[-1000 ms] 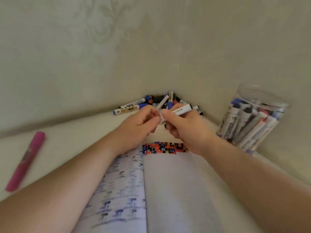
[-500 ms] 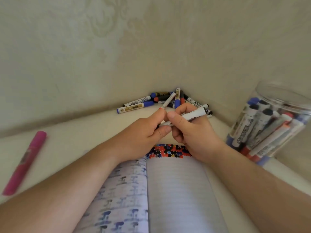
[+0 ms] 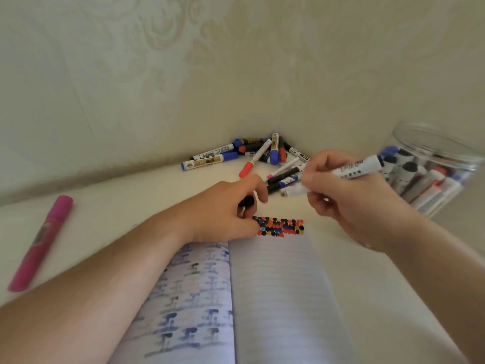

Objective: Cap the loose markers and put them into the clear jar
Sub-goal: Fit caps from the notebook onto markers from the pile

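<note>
Since half a second ago, both hands have separated: the right hand has carried its white marker toward the jar, and the left hand has dropped to the top of the notebook.

Far left, a pink marker [image 3: 39, 243] lies alone on the cream table [image 3: 110, 206]. An open notebook [image 3: 275, 298] sits in the centre foreground, a patch of coloured dots across its top edge. The left hand [image 3: 225, 214] rests at that edge, fingers curled around a small black piece [image 3: 246, 200], apparently a cap. Behind it, the loose markers [image 3: 252, 156] lie heaped in the wall corner, several more trailing toward the right hand. The right hand [image 3: 351, 198] hovers above the table, thumb and fingers pinching the white marker [image 3: 351, 170] at mid-barrel; its blue-capped end points at the jar without reaching the rim. The clear jar [image 3: 441, 145] stands at far right, tilted in the wide view, already holding many capped markers.
</note>
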A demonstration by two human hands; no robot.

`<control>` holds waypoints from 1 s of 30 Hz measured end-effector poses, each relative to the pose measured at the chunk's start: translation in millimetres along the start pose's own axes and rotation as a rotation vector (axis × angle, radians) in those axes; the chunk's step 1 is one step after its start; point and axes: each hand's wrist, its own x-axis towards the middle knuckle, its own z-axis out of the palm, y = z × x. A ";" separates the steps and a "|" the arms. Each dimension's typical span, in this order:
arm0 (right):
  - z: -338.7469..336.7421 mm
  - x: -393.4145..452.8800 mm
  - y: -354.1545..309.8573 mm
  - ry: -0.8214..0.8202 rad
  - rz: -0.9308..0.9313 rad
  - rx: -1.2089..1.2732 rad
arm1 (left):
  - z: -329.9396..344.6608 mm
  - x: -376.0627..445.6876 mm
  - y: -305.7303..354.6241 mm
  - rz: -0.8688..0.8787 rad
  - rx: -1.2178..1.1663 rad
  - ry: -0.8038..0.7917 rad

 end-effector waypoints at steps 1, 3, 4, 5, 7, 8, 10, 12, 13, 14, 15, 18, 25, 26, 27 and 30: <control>-2.3 -3.9 3.8 -0.021 0.029 -0.078 | -0.2 -0.7 0.4 0.004 0.031 -0.019; -3.8 -13.3 14.8 0.022 0.076 -0.159 | 0.4 -0.7 1.8 0.019 0.121 -0.063; -3.3 -17.3 20.8 0.065 0.076 -0.196 | 1.0 -0.3 2.7 0.022 0.169 -0.084; -1.5 -20.3 26.2 0.103 0.059 -0.260 | 1.5 0.2 3.4 0.016 0.204 -0.102; 3.9 -23.0 32.0 0.139 0.034 -0.384 | 2.6 0.3 3.2 0.003 0.241 -0.117; 5.8 -23.0 33.4 0.146 0.042 -0.384 | 3.0 0.5 2.6 0.003 0.256 -0.118; 6.6 -23.3 35.8 0.165 0.077 -0.335 | 3.6 1.2 2.7 0.013 0.284 -0.117; 6.3 -24.0 36.4 0.184 0.107 -0.341 | 4.0 1.5 4.0 0.014 0.301 -0.120; 5.9 -24.0 37.1 0.189 0.118 -0.351 | 4.3 1.8 3.9 0.013 0.305 -0.120; 5.9 -23.7 37.8 0.192 0.125 -0.361 | 4.5 1.9 3.9 0.014 0.307 -0.119; 6.5 -23.2 38.7 0.195 0.130 -0.370 | 4.5 1.9 3.6 0.015 0.307 -0.118; 7.3 -21.5 41.1 0.200 0.137 -0.397 | 4.2 2.0 4.1 0.012 0.308 -0.121; 11.8 -21.6 40.0 0.199 0.131 -0.425 | 5.5 1.5 2.8 0.027 0.302 -0.110; 11.7 -21.0 40.4 0.206 0.129 -0.426 | 5.6 1.8 2.6 0.028 0.301 -0.108; 11.7 -20.5 40.7 0.210 0.126 -0.422 | 5.5 1.9 2.2 0.027 0.299 -0.108; 10.4 -21.3 40.5 0.210 0.118 -0.403 | 5.5 2.5 1.7 0.027 0.303 -0.113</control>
